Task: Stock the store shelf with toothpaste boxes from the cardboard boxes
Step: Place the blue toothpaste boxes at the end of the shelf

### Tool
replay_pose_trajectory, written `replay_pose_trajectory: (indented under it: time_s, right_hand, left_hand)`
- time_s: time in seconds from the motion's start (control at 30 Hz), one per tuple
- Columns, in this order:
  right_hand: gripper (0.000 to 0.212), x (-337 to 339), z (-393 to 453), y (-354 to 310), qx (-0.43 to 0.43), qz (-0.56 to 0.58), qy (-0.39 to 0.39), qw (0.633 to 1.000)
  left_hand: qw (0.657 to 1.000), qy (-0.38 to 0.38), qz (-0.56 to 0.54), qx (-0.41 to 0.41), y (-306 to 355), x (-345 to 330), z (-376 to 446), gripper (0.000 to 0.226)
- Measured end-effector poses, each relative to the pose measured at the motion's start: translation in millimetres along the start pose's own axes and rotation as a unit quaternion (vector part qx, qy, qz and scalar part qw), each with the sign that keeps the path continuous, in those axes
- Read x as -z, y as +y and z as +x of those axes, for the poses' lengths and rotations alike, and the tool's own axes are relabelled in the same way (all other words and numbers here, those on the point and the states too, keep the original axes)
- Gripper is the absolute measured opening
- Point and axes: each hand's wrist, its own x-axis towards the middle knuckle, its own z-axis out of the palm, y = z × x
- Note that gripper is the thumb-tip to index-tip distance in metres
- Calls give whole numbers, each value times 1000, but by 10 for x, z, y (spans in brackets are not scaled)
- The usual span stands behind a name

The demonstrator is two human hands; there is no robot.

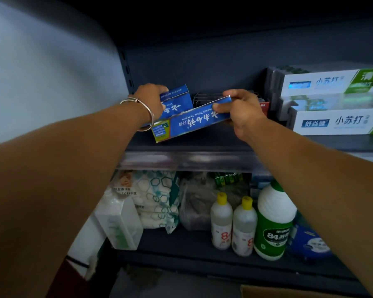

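Working at the upper shelf [202, 145], left end beside the wall. Bounded rightward by stacked white toothpaste cartons [332, 121], with a wire divider [205, 97] behind; open room only in the gap between. Tilting a blue toothpaste box [192, 121] over the shelf lip, right hand [241, 112] pinching its far end. Left hand [153, 100] gripping a second blue box [177, 102] farther back. Risking, probably, slipping off the front edge or snagging the divider.
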Motion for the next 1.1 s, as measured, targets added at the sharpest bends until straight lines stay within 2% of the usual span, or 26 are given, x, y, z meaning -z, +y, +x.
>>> replay_pose_trajectory:
  time_s: [0.37, 0.77, 0.87, 0.97, 1.1]
  right_hand:
    - [33, 91, -6, 25, -8, 2, -39, 999]
    - [36, -196, 195, 70, -5, -5, -35, 999]
    - [28, -231, 271, 114, -9, -56, -37, 998]
    - [31, -265, 372, 150, -2, -146, -45, 988]
    - [44, -307, 410, 118, 25, -320, -93, 943]
  left_hand:
    - [998, 18, 41, 36, 90, -66, -17, 45]
    - [998, -49, 42, -13, -369, 92, 271, 51]
    - [997, -65, 44, -25, -439, 56, 352, 51]
    - [996, -78, 34, -40, -456, 19, 416, 49]
    - [994, -91, 31, -43, -485, 37, 483, 51]
